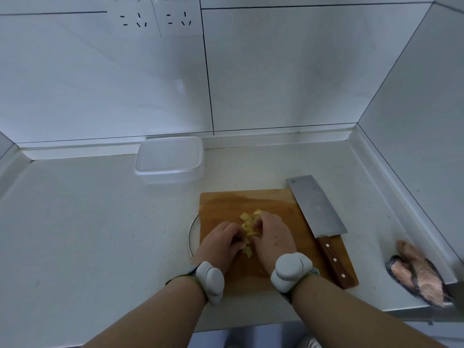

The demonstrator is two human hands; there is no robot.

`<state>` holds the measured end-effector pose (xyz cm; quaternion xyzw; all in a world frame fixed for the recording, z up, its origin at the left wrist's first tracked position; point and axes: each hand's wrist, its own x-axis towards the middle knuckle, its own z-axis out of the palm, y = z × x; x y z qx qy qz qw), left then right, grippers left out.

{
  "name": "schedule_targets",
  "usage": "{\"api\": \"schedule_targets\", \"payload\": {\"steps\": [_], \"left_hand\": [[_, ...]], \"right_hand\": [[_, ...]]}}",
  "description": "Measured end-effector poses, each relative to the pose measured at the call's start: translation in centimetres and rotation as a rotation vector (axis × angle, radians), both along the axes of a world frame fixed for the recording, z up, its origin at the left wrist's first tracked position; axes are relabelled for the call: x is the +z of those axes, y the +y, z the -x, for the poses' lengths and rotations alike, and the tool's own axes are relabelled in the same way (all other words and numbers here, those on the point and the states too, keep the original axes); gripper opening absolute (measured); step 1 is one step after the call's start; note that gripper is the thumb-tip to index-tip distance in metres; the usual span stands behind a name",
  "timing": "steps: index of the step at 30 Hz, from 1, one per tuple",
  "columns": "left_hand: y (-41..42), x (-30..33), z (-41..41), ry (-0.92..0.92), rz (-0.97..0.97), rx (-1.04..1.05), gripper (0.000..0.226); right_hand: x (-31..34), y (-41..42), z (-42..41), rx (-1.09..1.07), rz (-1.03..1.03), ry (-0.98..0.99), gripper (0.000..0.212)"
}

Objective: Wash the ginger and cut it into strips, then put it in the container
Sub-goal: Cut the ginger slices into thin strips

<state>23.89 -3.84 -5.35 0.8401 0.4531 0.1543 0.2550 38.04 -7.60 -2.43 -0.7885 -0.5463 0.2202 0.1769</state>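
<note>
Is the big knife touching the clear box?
Apart. The head view shows bare counter between the knife on the cutting board and the clear box.

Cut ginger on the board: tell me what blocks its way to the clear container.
Nothing visible does. Both hands, left hand and right hand, gather the cut ginger on the cutting board. Only bare counter lies between the board and the container. The cleaver lies off to the right.

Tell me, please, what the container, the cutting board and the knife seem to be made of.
Container: probably clear plastic, see-through and slightly glossy. Cutting board: looks like wood or bamboo, brown with darker wet-looking patches. Knife: dull grey metal blade, apparently steel; handle looks like reddish wood with pale rivets.
</note>
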Motion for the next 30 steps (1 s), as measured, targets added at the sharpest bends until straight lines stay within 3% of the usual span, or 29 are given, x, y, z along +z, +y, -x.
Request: {"api": "schedule_targets", "payload": {"steps": [13,19,24,30], "left_hand": [[-0.8,-0.2,-0.1,-0.039,-0.017,0.016,0.018],[-1.3,-0.3,-0.3,-0.061,0.015,0.056,0.052],[-1.2,-1.1,0.3,-0.009,-0.159,-0.096,0.031],[-0.9,-1.1,0.3,0.005,-0.147,-0.148,0.028]], "right_hand": [[-0.8,-0.4,-0.7,-0.047,-0.105,0.138,0.006],[-1.3,-1.2,-1.7,-0.179,-0.141,0.181,0.004],[-1.1,-1.9,-1.8,-0.115,-0.113,0.146,0.004],[-0.9,-2.2,-1.7,-0.029,-0.062,0.142,0.005]]}}
